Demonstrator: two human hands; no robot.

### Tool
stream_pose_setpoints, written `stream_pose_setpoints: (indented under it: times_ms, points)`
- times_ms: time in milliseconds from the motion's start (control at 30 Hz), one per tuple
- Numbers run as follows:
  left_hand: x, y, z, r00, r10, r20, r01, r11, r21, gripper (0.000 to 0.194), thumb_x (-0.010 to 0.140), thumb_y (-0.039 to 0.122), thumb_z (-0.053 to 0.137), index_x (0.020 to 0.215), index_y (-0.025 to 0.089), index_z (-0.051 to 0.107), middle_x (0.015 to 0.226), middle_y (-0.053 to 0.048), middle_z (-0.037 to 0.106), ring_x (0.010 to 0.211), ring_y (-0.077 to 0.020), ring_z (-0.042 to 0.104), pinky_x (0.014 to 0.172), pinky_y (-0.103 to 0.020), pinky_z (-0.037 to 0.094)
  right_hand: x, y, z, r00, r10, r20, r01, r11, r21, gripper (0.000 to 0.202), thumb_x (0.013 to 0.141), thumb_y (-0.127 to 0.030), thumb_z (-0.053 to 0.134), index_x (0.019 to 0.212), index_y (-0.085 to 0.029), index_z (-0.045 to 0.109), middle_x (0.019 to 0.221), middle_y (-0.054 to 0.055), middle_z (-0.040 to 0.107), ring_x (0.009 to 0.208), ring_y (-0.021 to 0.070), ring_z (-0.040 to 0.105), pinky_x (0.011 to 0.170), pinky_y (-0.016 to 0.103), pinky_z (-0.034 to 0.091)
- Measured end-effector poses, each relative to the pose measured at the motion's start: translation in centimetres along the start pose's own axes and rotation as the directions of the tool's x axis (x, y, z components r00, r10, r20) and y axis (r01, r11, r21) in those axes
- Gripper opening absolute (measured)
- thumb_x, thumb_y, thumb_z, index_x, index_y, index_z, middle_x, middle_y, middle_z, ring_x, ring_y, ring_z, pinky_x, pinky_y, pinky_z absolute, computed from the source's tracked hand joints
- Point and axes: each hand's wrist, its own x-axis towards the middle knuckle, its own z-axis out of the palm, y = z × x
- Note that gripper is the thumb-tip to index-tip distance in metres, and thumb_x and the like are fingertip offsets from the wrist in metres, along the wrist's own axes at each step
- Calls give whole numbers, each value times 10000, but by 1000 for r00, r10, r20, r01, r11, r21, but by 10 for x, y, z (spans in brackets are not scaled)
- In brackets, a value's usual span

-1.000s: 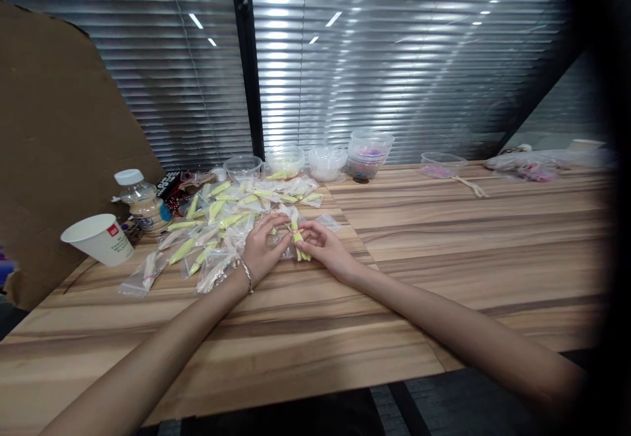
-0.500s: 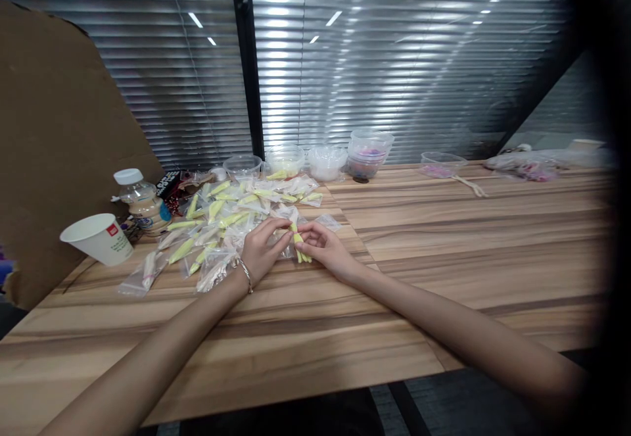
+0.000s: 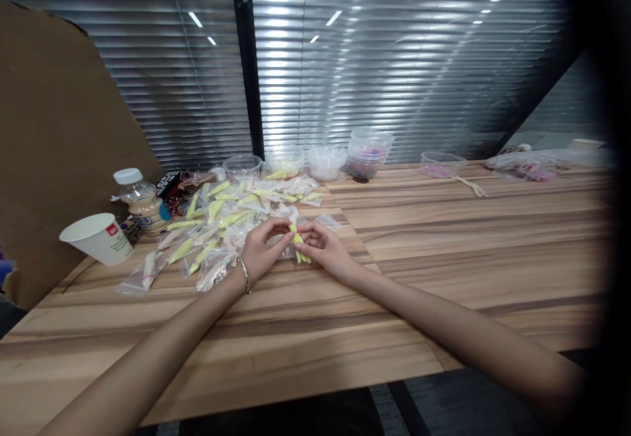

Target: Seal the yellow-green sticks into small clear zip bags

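- Currently pinching a yellow bundle (image 3: pixel 301 256) at frame centre, clamped on it with both left hand (image 3: pixel 260 250) and right hand (image 3: pixel 329 252).
- Apparently mid-step; not yet set down on worktop (image 3: pixel 276 331).
- Left of centre, noting many yellow and pale pieces (image 3: pixel 215 211), already in clear bags (image 3: pixel 132 285).
- Unable to tell how many remain.

A white paper cup (image 3: pixel 98 242) sits by the left edge of the counter (image 3: pixel 493 245). Next to it is a bottle (image 3: pixel 145 211) with a white lid. Big brown cardboard (image 3: pixel 59 127) stands along that edge. By the back edge are stacked clear tubs (image 3: pixel 369 154) and a bowl (image 3: pixel 446 165) with something pink. Blinds (image 3: pixel 315 81) hang behind.
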Motion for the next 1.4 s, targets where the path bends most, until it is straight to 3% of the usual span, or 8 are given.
stream_pose_setpoints:
  times_ms: [133,367,500,733,1000,1133,1233,1400]
  points:
    - [4,-4,-1,995,-94,46,101,977,-188,376,684,381,628,967,149,538,991,-58,605,870,-62,603,803,-174,525,0,0,-1,1000,6,-18,-6,999,-33,271,730,-279,668,965,-202,557,801,11,561,730,113,535,665,234,435]
    - [7,-7,-4,977,-199,81,214,933,-290,419,648,370,670,983,155,543,1000,-53,611,842,-56,604,787,-166,522,1,-1,-4,1000,16,-20,-16,1000,-22,260,746,-296,652,986,-212,600,906,26,585,802,126,536,724,248,428]
    - [7,-5,-4,965,-231,122,257,920,-295,503,654,370,666,1102,184,535,1062,-61,607,883,-64,603,810,-168,517,1,-1,-6,996,79,29,-81,994,68,275,768,-309,633,1023,-217,590,926,28,580,792,121,528,696,241,422]
    - [5,-3,-2,960,-220,175,264,920,-290,486,658,369,665,1088,168,559,1075,-66,609,898,-62,595,842,-181,507,0,-2,-8,979,159,125,-191,930,315,235,781,-286,628,980,-204,534,792,12,534,663,96,478,604,225,383]
    - [5,-6,-1,977,-172,126,195,961,-198,485,684,392,631,1106,168,544,1021,-51,610,886,-49,581,824,-152,492,0,-2,-10,962,181,204,-257,853,453,179,804,-183,592,971,-197,530,760,2,490,667,79,457,625,209,365]
    - [3,0,1,995,-61,85,67,995,-70,417,749,395,547,1117,197,559,1133,-53,568,954,-51,559,863,-154,477,3,-1,-11,957,196,213,-279,823,495,188,799,-149,592,973,-189,533,782,8,504,646,65,442,624,202,368]
    - [2,4,0,995,44,94,-47,998,29,323,774,377,513,1009,190,630,1065,-49,588,995,-56,539,897,-153,457,4,0,-11,948,232,217,-312,807,500,198,786,-143,605,967,-185,536,823,25,531,665,69,456,632,198,381]
    - [2,3,-1,994,-17,105,17,1000,-1,316,775,385,511,974,171,631,989,-41,613,937,-48,563,857,-137,457,3,-2,-11,937,247,247,-343,786,514,167,787,-162,604,941,-181,542,829,31,546,623,58,441,602,178,385]
